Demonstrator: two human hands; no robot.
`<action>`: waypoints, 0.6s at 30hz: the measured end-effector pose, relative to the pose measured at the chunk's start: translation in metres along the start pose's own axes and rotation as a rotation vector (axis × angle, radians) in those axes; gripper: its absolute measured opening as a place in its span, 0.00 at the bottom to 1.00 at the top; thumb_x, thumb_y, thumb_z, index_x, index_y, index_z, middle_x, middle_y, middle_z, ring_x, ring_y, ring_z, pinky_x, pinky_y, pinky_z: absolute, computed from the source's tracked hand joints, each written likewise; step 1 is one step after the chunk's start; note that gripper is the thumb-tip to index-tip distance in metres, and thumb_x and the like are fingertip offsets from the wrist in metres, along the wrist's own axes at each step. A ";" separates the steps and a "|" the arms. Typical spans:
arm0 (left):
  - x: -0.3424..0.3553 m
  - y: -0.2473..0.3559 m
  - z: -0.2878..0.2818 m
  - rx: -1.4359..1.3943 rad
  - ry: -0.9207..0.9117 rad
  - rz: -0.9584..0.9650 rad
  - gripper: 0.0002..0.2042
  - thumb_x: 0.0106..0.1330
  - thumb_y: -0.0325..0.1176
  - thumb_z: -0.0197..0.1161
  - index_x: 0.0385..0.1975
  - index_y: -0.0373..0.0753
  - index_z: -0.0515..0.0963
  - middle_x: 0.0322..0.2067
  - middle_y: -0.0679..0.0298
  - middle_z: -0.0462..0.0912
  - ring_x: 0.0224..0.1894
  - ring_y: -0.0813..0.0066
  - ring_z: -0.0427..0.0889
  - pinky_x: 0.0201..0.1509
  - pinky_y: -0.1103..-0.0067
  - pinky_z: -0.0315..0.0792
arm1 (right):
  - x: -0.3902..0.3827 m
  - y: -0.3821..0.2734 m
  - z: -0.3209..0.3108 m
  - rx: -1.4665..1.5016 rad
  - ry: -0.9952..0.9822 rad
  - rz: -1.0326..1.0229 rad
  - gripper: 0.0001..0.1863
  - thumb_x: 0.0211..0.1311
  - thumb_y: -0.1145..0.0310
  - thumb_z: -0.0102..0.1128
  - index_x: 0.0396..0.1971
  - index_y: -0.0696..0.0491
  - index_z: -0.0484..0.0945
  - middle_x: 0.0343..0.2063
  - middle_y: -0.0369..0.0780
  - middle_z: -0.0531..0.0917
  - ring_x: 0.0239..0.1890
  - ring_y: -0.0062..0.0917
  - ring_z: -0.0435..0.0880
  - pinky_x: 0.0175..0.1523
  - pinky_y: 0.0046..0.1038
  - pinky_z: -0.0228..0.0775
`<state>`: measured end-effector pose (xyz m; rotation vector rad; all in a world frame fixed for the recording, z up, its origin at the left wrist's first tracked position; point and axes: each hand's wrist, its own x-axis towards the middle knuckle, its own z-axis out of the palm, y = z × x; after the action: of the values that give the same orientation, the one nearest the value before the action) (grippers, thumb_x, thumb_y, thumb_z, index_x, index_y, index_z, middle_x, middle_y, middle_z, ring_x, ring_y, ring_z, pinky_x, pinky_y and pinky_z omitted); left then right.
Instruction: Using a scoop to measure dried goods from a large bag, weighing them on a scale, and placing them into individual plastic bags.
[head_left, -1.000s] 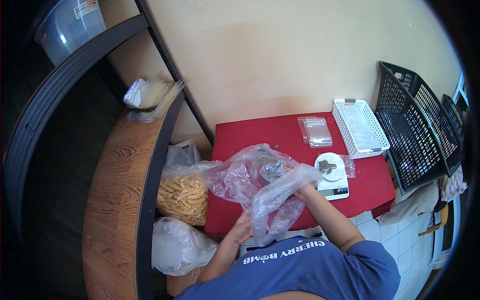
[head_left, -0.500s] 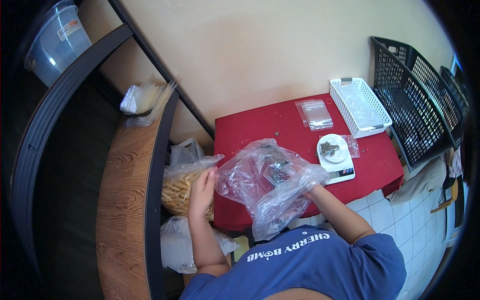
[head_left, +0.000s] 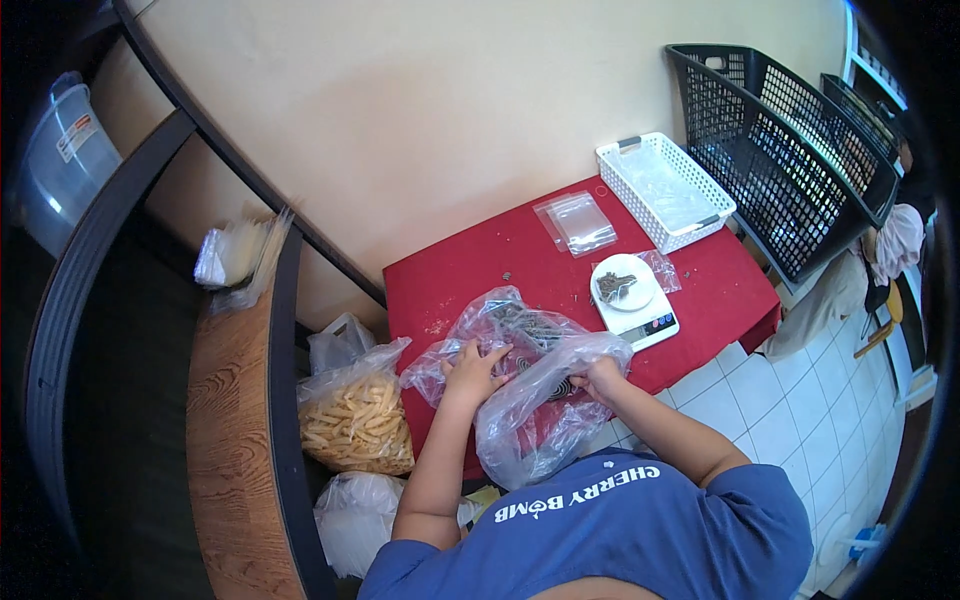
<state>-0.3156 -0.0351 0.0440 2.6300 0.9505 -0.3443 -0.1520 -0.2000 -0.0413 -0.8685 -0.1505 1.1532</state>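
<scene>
A large clear plastic bag point(head_left: 520, 440) lies crumpled on the front of the red table, with dark grey, dry-looking material point(head_left: 515, 315) inside and a dark ringed shape partly showing. My left hand point(head_left: 475, 372) rests on the bag with its fingers spread. My right hand point(head_left: 597, 378) grips the bag's bunched right side. Behind it stands a white digital scale point(head_left: 645, 327), its round white dish carrying a small pile of dark grey material point(head_left: 615, 287).
Flat clear bags point(head_left: 577, 224), a white basket point(head_left: 668, 188) and black crates point(head_left: 775, 155) are at the back and right. A bag of pale curved pieces point(head_left: 355, 425) and a white bundle point(head_left: 350, 525) sit left, beside shelving point(head_left: 225, 440) with a clear tub point(head_left: 70, 170).
My left hand left the bag's near edge, rose to the left, and now lies spread on the bag. My right hand still grips it. The view has shifted.
</scene>
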 end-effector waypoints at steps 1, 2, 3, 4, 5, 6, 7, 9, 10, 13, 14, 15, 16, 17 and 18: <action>0.001 -0.001 0.000 0.033 -0.016 -0.016 0.29 0.56 0.46 0.64 0.59 0.71 0.63 0.63 0.53 0.57 0.67 0.57 0.56 0.62 0.44 0.48 | -0.002 -0.001 0.001 0.010 0.046 0.024 0.03 0.60 0.74 0.47 0.29 0.51 0.71 0.20 0.33 0.70 0.18 0.16 0.64 0.19 0.20 0.50; 0.001 -0.002 0.001 0.066 -0.033 -0.033 0.29 0.56 0.47 0.64 0.59 0.71 0.63 0.63 0.54 0.57 0.67 0.57 0.55 0.62 0.43 0.47 | -0.004 -0.001 0.001 0.021 0.091 0.048 0.04 0.59 0.75 0.46 0.28 0.51 0.71 0.19 0.33 0.69 0.17 0.17 0.64 0.19 0.21 0.50; 0.001 -0.002 0.000 0.065 -0.035 -0.028 0.29 0.56 0.47 0.64 0.59 0.71 0.63 0.63 0.54 0.57 0.67 0.57 0.55 0.62 0.43 0.47 | -0.006 -0.002 0.002 0.021 0.096 0.047 0.04 0.59 0.75 0.46 0.28 0.51 0.71 0.19 0.33 0.69 0.17 0.17 0.64 0.19 0.21 0.50; -0.001 -0.003 -0.002 0.060 -0.048 -0.033 0.29 0.56 0.47 0.64 0.59 0.71 0.64 0.63 0.54 0.56 0.67 0.57 0.55 0.63 0.44 0.47 | -0.007 -0.003 0.002 -0.025 0.120 0.042 0.05 0.59 0.76 0.45 0.27 0.52 0.71 0.18 0.34 0.69 0.17 0.17 0.64 0.19 0.21 0.50; -0.003 -0.004 -0.004 0.055 -0.060 -0.039 0.28 0.56 0.47 0.64 0.59 0.70 0.65 0.63 0.54 0.56 0.67 0.57 0.55 0.63 0.44 0.47 | -0.008 -0.003 0.001 -0.071 0.143 0.038 0.05 0.59 0.76 0.44 0.27 0.52 0.71 0.17 0.34 0.68 0.17 0.17 0.63 0.19 0.22 0.50; -0.004 -0.005 -0.005 0.053 -0.060 -0.034 0.28 0.56 0.47 0.64 0.59 0.70 0.65 0.63 0.54 0.56 0.67 0.57 0.55 0.63 0.44 0.47 | -0.007 -0.001 -0.006 -0.073 0.147 0.035 0.05 0.59 0.76 0.44 0.27 0.52 0.71 0.17 0.34 0.68 0.17 0.17 0.63 0.19 0.22 0.50; -0.004 -0.005 -0.006 0.032 -0.131 -0.052 0.28 0.56 0.46 0.65 0.58 0.70 0.65 0.64 0.55 0.55 0.67 0.57 0.55 0.63 0.44 0.47 | -0.004 0.001 -0.017 -0.120 0.074 0.023 0.05 0.58 0.76 0.44 0.28 0.52 0.71 0.18 0.34 0.69 0.17 0.18 0.64 0.19 0.22 0.51; -0.007 0.001 -0.014 0.060 -0.184 -0.043 0.24 0.57 0.47 0.62 0.56 0.67 0.68 0.61 0.54 0.61 0.64 0.57 0.61 0.62 0.47 0.53 | -0.005 -0.001 -0.025 -0.168 0.008 0.009 0.06 0.58 0.76 0.44 0.28 0.53 0.72 0.18 0.34 0.70 0.17 0.19 0.66 0.19 0.23 0.52; 0.000 -0.015 -0.011 0.058 -0.182 -0.050 0.24 0.57 0.47 0.62 0.56 0.67 0.68 0.61 0.54 0.61 0.64 0.57 0.61 0.62 0.47 0.53 | -0.012 -0.005 -0.012 -0.316 0.078 -0.053 0.05 0.59 0.74 0.46 0.30 0.53 0.73 0.19 0.34 0.71 0.17 0.19 0.67 0.19 0.23 0.54; 0.027 -0.041 -0.016 -0.115 0.060 0.200 0.18 0.62 0.50 0.55 0.50 0.55 0.72 0.46 0.56 0.76 0.52 0.55 0.74 0.53 0.54 0.66 | -0.019 -0.012 0.000 -0.467 0.145 -0.113 0.05 0.60 0.72 0.47 0.32 0.53 0.74 0.19 0.34 0.72 0.18 0.19 0.68 0.19 0.23 0.56; 0.035 -0.027 -0.032 -0.123 0.246 0.191 0.17 0.63 0.49 0.54 0.49 0.52 0.73 0.45 0.56 0.76 0.51 0.54 0.74 0.52 0.56 0.67 | -0.021 -0.015 -0.003 -0.471 0.137 -0.107 0.05 0.60 0.71 0.47 0.32 0.53 0.74 0.20 0.34 0.72 0.18 0.19 0.69 0.19 0.23 0.56; 0.045 -0.016 -0.051 -0.131 0.441 0.169 0.17 0.63 0.49 0.53 0.47 0.49 0.74 0.44 0.56 0.76 0.50 0.54 0.75 0.51 0.57 0.67 | -0.023 -0.017 -0.001 -0.478 0.114 -0.099 0.06 0.61 0.71 0.48 0.33 0.53 0.74 0.20 0.34 0.72 0.18 0.19 0.69 0.19 0.23 0.56; 0.066 -0.028 -0.053 -0.244 0.594 0.143 0.18 0.64 0.48 0.52 0.48 0.44 0.73 0.45 0.56 0.76 0.49 0.54 0.74 0.49 0.59 0.69 | -0.024 -0.016 0.007 -0.489 0.060 -0.081 0.06 0.61 0.71 0.48 0.33 0.53 0.74 0.20 0.34 0.72 0.18 0.18 0.69 0.19 0.23 0.57; 0.093 -0.040 -0.052 -0.368 0.644 0.076 0.20 0.64 0.49 0.52 0.45 0.38 0.74 0.44 0.53 0.77 0.49 0.54 0.75 0.49 0.61 0.70 | -0.025 -0.016 0.012 -0.502 0.016 -0.066 0.06 0.61 0.70 0.48 0.34 0.53 0.74 0.20 0.34 0.73 0.18 0.18 0.69 0.19 0.23 0.57; 0.118 -0.054 -0.041 -0.366 0.657 0.068 0.20 0.64 0.49 0.52 0.45 0.38 0.74 0.44 0.53 0.77 0.49 0.54 0.75 0.49 0.61 0.70 | -0.026 -0.016 0.014 -0.514 -0.021 -0.057 0.06 0.61 0.70 0.48 0.34 0.52 0.74 0.20 0.34 0.73 0.18 0.18 0.69 0.19 0.23 0.57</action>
<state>-0.2578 0.0874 0.0305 2.4371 0.9784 0.6895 -0.1594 -0.2166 -0.0128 -1.2939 -0.5012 1.0861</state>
